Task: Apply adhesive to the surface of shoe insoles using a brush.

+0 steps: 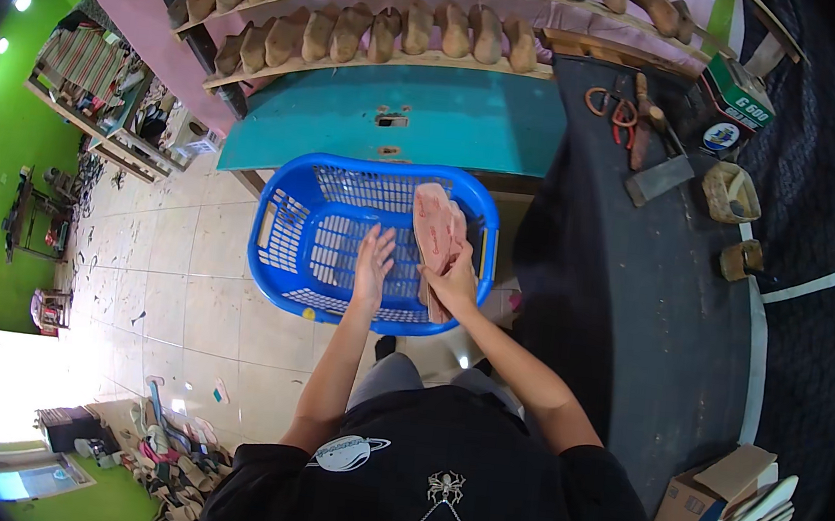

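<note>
A blue plastic laundry basket (386, 166) with slotted walls lies below my hands. My right hand (451, 286) is closed round the lower part of several pinkish, sole-shaped insoles (435, 220), bunched together with faint print on them. They lean upright along the basket's right side, over its inside. My left hand (373, 264) hovers above the middle of the basket, its fingers stretched and apart, with nothing in it. It does not touch the insoles. Within the basket, the slotted bottom shows on the left.
Behind the basket stands a teal table (332, 102), under shelves of wooden shoe lasts (384, 36). A black-covered workbench (674, 315) on the right bears pliers (624, 125), a hammer (659, 178) and a tin (739, 106). Shoes (181, 469) are heaped at lower left; a cardboard box (695, 508) stands lower right.
</note>
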Tool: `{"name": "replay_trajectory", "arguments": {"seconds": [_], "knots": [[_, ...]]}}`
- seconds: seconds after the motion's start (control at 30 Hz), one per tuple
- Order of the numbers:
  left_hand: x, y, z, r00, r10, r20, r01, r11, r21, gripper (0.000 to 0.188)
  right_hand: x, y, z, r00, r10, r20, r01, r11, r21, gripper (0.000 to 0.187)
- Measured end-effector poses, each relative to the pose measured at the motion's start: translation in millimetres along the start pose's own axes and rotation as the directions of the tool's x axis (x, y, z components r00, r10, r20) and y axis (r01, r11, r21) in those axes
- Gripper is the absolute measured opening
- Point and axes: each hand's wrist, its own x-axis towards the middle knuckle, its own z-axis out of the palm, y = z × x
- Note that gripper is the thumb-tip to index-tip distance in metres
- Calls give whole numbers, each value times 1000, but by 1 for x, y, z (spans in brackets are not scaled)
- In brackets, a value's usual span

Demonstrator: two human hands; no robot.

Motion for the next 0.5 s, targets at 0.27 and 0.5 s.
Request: {"name": "replay_trajectory", "arguments": {"seconds": [0.27,0.5], "knots": [[67,-31,-80,946,-312,89,283,927,246,70,8,17,107,980,53,-190,-73,992,-102,73],[115,-77,-104,894,-447,-31,439,859,262,66,34,47,166,951,243,-193,-284,932,-227,73]]}}
